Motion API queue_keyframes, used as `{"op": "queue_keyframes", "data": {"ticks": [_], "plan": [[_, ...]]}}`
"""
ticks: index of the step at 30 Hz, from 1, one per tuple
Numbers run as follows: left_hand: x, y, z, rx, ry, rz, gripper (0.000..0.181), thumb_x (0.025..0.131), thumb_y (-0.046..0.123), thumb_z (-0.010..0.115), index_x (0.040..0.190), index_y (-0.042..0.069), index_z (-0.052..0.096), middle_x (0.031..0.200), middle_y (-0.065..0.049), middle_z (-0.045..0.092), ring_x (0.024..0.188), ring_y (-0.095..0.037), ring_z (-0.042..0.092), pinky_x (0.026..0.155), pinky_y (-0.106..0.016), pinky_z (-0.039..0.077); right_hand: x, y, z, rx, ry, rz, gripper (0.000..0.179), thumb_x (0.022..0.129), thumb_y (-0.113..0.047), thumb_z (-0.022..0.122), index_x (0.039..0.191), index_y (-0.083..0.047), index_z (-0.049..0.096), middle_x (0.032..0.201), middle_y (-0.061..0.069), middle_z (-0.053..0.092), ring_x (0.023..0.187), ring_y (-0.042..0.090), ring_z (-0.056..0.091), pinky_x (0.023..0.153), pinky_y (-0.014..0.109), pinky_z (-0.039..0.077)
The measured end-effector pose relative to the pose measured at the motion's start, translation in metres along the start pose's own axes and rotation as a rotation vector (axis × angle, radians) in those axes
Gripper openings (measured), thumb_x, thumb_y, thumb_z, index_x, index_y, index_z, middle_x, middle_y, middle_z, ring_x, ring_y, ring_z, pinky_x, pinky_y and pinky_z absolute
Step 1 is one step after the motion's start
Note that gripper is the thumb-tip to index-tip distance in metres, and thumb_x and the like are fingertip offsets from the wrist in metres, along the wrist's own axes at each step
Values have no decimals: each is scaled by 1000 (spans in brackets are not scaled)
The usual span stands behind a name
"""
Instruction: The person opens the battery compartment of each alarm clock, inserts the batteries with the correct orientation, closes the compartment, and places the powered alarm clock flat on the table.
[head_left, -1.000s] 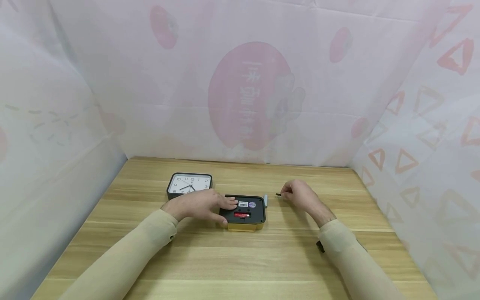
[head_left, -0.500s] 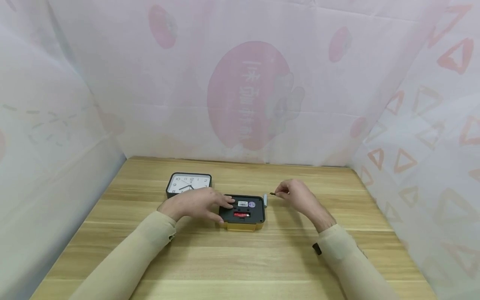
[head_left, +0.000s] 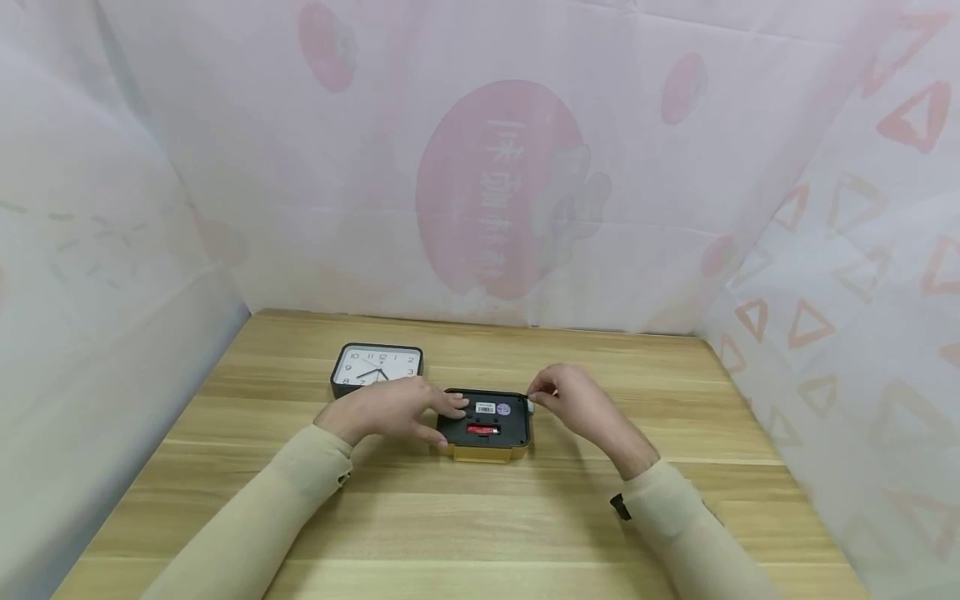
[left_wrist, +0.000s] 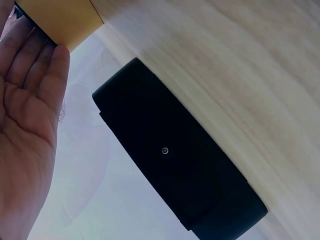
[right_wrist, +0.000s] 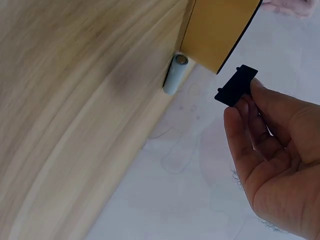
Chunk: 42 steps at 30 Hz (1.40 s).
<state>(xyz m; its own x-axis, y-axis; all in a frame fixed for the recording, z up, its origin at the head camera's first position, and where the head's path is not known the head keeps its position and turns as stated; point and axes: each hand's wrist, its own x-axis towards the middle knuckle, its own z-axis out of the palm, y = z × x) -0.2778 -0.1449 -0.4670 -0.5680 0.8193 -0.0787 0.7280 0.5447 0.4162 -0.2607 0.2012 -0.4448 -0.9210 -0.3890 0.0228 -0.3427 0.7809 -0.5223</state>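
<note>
A clock with a gold side and black back (head_left: 512, 431) lies face down on the table. A red battery (head_left: 482, 430) sits in its open slot. My left hand (head_left: 393, 408) rests on the left part of that back, fingers extended. Its palm (left_wrist: 25, 115) shows beside the gold side (left_wrist: 70, 20) in the left wrist view. At the clock's right edge, my right hand (head_left: 577, 410) pinches a small black battery cover (right_wrist: 237, 85) between thumb and fingers, held above the table. A pale blue battery (right_wrist: 175, 75) lies close to the clock's right side.
A second clock (head_left: 378, 364), with a white face and black frame, lies face up behind my left hand. Its dark side (left_wrist: 180, 150) fills much of the left wrist view. Printed white sheets (head_left: 637, 275) enclose the wooden table (head_left: 480, 517) at the back and sides.
My right hand has moved left with the battery cover, from beyond the pale blue battery to the clock's right edge. The left hand has stayed nearly still on the clock.
</note>
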Motion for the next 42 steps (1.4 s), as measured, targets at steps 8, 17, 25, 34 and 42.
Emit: {"op": "queue_keyframes", "data": {"ticks": [8, 17, 25, 34, 42], "plan": [[1, 0, 0, -14, -1, -1, 58, 103, 39, 93, 154, 14, 79, 169, -4, 68, 158, -23, 68, 132, -49, 57, -2, -17, 9, -18, -9, -29, 6, 110, -9, 83, 109, -10, 89, 108, 1, 85, 98, 11, 76, 90, 37, 70], [3, 0, 2, 9, 34, -26, 60, 100, 44, 95, 150, 15, 82, 165, -3, 72, 153, -22, 73, 128, -48, 61, 3, -22, 14, -20, -3, -56, 6, 109, -11, 84, 110, -12, 89, 109, 0, 86, 101, 11, 77, 95, 41, 70], [6, 8, 5, 124, 66, -79, 60, 100, 53, 92, 148, 17, 83, 162, -5, 75, 143, -29, 79, 120, -50, 66, 6, -23, 13, 13, -20, -49, 7, 110, -12, 83, 112, -13, 90, 113, 0, 86, 103, 12, 77, 96, 41, 71], [0, -1, -2, 408, 94, 50, 61, 104, 59, 84, 151, 19, 82, 159, -2, 78, 148, -26, 77, 118, -49, 67, 6, -31, 19, -15, -31, -91, 6, 108, -11, 85, 112, -13, 90, 114, 2, 87, 104, 12, 79, 95, 36, 71], [1, 0, 0, 365, 86, 65, 61, 106, 55, 82, 153, 15, 79, 157, -6, 78, 140, -26, 81, 114, -46, 69, 7, -38, 29, -104, -5, -166, 5, 108, -12, 85, 112, -11, 89, 113, 3, 86, 106, 17, 80, 100, 42, 72]]}}
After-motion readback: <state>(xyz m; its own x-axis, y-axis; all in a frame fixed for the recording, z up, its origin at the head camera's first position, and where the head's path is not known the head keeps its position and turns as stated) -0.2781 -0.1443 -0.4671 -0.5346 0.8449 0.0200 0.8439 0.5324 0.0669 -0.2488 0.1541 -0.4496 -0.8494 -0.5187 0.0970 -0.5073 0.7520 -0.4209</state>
